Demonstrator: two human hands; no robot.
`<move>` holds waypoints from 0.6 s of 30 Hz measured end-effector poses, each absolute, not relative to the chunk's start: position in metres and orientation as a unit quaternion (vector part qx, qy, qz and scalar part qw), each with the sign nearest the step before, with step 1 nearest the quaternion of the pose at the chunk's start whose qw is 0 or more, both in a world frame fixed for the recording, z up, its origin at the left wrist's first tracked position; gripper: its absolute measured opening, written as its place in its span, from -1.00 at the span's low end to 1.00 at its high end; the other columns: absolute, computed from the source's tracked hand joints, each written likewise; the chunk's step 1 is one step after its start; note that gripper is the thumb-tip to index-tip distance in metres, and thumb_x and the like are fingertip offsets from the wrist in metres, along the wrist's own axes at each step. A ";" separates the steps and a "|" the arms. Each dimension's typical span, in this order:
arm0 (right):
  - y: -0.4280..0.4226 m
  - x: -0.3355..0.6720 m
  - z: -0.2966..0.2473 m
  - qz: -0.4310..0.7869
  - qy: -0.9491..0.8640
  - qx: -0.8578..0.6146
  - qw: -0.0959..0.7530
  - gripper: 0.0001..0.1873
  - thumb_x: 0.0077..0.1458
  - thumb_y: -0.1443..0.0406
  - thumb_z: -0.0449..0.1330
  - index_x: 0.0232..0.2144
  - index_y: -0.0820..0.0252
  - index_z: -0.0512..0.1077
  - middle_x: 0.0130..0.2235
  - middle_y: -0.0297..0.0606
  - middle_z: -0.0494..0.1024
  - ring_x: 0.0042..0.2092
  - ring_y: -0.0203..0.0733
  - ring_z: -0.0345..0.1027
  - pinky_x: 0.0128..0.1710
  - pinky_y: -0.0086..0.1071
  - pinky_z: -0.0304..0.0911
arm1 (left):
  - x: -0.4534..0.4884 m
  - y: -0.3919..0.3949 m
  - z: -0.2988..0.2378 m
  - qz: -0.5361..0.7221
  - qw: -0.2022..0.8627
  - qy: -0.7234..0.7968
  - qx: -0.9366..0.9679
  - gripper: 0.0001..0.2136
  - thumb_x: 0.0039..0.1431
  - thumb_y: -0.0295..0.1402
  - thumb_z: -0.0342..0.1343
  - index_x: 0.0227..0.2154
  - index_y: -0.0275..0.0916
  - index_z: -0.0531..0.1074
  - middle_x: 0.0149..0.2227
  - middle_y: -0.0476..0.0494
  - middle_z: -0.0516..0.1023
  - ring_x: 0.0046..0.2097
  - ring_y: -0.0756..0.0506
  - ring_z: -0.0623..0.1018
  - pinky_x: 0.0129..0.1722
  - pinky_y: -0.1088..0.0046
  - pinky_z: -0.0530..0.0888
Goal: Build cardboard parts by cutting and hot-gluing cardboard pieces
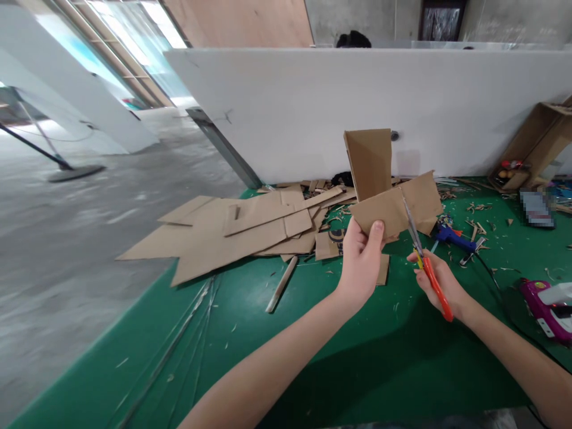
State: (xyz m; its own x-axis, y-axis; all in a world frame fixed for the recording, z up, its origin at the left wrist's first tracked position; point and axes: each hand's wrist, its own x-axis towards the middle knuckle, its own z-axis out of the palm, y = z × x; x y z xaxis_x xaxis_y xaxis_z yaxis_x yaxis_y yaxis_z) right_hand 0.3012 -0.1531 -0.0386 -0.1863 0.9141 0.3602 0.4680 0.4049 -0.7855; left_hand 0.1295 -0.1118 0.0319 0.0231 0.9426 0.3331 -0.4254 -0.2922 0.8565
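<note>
My left hand [361,259] pinches a strip of brown cardboard [386,211] between thumb and fingers, holding it above the table. My right hand [440,280] is closed round the orange and yellow handles of a pair of scissors [432,283]. The scissor blades point up and away from me and meet the strip near its middle, where a cut line runs to its upper edge. Behind the strip rises an upright cardboard piece [373,161]; whether the two are joined I cannot tell. A small cardboard piece [383,269] lies below my left hand.
Flat cardboard sheets [232,229] are heaped at the left of the green table [250,357], beside a narrow stick [281,285]. To the right lie a blue glue gun [456,238], a purple device [547,310], cardboard scraps and a cardboard box [531,143]. A white panel [286,113] borders the back.
</note>
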 end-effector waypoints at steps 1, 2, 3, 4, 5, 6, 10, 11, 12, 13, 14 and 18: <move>-0.153 0.301 -0.038 0.263 -0.724 -0.473 0.428 -0.65 0.26 0.02 0.03 -0.12 0.16 0.30 -0.33 -0.23 0.39 -0.33 -0.13 0.35 -0.21 -0.20 0.33 | 0.130 -0.112 0.031 0.645 0.529 0.271 0.481 -0.73 0.26 -0.20 0.15 -0.03 -0.13 0.38 0.01 -0.15 0.54 0.06 -0.16 0.53 0.08 0.17 0.51; -0.153 0.300 -0.038 0.260 -0.723 -0.472 0.432 -0.65 0.26 0.02 0.03 -0.15 0.16 0.31 -0.31 -0.21 0.40 -0.31 -0.12 0.35 -0.21 -0.20 0.34 | 0.130 -0.112 0.030 0.645 0.528 0.271 0.482 -0.74 0.26 -0.20 0.14 -0.03 -0.14 0.38 0.01 -0.15 0.54 0.05 -0.16 0.53 0.07 0.17 0.52; -0.153 0.300 -0.037 0.256 -0.722 -0.475 0.433 -0.65 0.27 0.01 0.02 -0.19 0.16 0.31 -0.29 -0.19 0.40 -0.30 -0.11 0.36 -0.23 -0.22 0.33 | 0.131 -0.113 0.029 0.645 0.527 0.270 0.483 -0.74 0.27 -0.20 0.14 -0.03 -0.14 0.38 0.01 -0.15 0.54 0.04 -0.15 0.54 0.05 0.18 0.53; -0.154 0.300 -0.036 0.251 -0.721 -0.481 0.431 -0.66 0.27 0.00 0.00 -0.24 0.15 0.31 -0.28 -0.17 0.40 -0.30 -0.11 0.36 -0.27 -0.25 0.32 | 0.131 -0.113 0.028 0.645 0.527 0.268 0.484 -0.74 0.27 -0.20 0.13 -0.03 -0.13 0.38 0.01 -0.15 0.54 0.04 -0.15 0.54 0.04 0.19 0.54; -0.154 0.300 -0.035 0.246 -0.721 -0.489 0.425 -0.65 0.28 0.01 -0.01 -0.28 0.15 0.30 -0.29 -0.17 0.40 -0.32 -0.13 0.35 -0.32 -0.27 0.30 | 0.131 -0.112 0.027 0.644 0.527 0.267 0.485 -0.74 0.27 -0.20 0.13 -0.02 -0.13 0.38 0.02 -0.15 0.53 0.04 -0.15 0.54 0.03 0.20 0.54; -0.154 0.300 -0.034 0.241 -0.720 -0.500 0.416 -0.65 0.29 0.01 -0.02 -0.31 0.15 0.29 -0.31 -0.18 0.39 -0.35 -0.14 0.33 -0.35 -0.29 0.28 | 0.132 -0.112 0.027 0.642 0.528 0.267 0.487 -0.73 0.28 -0.20 0.12 -0.01 -0.12 0.37 0.03 -0.15 0.53 0.04 -0.14 0.54 0.02 0.21 0.55; -0.154 0.300 -0.032 0.206 -0.726 -0.529 0.387 -0.58 0.30 -0.02 -0.05 -0.42 0.14 0.28 -0.39 -0.22 0.37 -0.43 -0.18 0.27 -0.40 -0.30 0.21 | 0.132 -0.112 0.025 0.638 0.530 0.275 0.486 -0.74 0.29 -0.21 0.10 -0.01 -0.11 0.37 0.04 -0.17 0.52 0.06 -0.15 0.52 0.00 0.24 0.56; -0.154 0.300 -0.032 0.198 -0.730 -0.530 0.384 -0.55 0.30 -0.03 -0.07 -0.46 0.14 0.26 -0.41 -0.23 0.36 -0.44 -0.19 0.26 -0.41 -0.30 0.20 | 0.132 -0.113 0.026 0.638 0.534 0.277 0.481 -0.75 0.28 -0.22 0.10 -0.01 -0.11 0.38 0.04 -0.17 0.52 0.07 -0.15 0.52 -0.01 0.24 0.56; -0.154 0.299 -0.032 0.192 -0.733 -0.528 0.382 -0.52 0.31 -0.04 -0.09 -0.50 0.13 0.24 -0.43 -0.24 0.35 -0.46 -0.19 0.25 -0.42 -0.31 0.19 | 0.132 -0.113 0.026 0.638 0.538 0.277 0.476 -0.75 0.28 -0.23 0.11 -0.02 -0.11 0.38 0.04 -0.17 0.52 0.07 -0.15 0.51 -0.01 0.25 0.56; -0.154 0.299 -0.032 0.189 -0.736 -0.526 0.381 -0.50 0.31 -0.05 -0.10 -0.53 0.12 0.22 -0.45 -0.24 0.35 -0.47 -0.20 0.24 -0.43 -0.31 0.18 | 0.132 -0.113 0.026 0.639 0.541 0.276 0.471 -0.76 0.28 -0.23 0.11 -0.02 -0.11 0.39 0.04 -0.17 0.52 0.07 -0.15 0.52 -0.01 0.25 0.55; -0.154 0.298 -0.033 0.187 -0.738 -0.525 0.381 -0.49 0.31 -0.06 -0.11 -0.54 0.12 0.20 -0.46 -0.25 0.34 -0.48 -0.21 0.23 -0.44 -0.32 0.17 | 0.132 -0.113 0.026 0.639 0.544 0.276 0.467 -0.76 0.28 -0.23 0.12 -0.03 -0.11 0.39 0.04 -0.17 0.52 0.07 -0.15 0.52 -0.01 0.26 0.55; -0.155 0.297 -0.032 0.185 -0.731 -0.532 0.385 -0.50 0.31 -0.04 -0.09 -0.55 0.12 0.21 -0.45 -0.23 0.36 -0.48 -0.20 0.25 -0.44 -0.31 0.18 | 0.131 -0.112 0.027 0.638 0.547 0.280 0.465 -0.74 0.26 -0.22 0.14 -0.04 -0.13 0.39 0.04 -0.17 0.53 0.07 -0.15 0.52 -0.01 0.27 0.55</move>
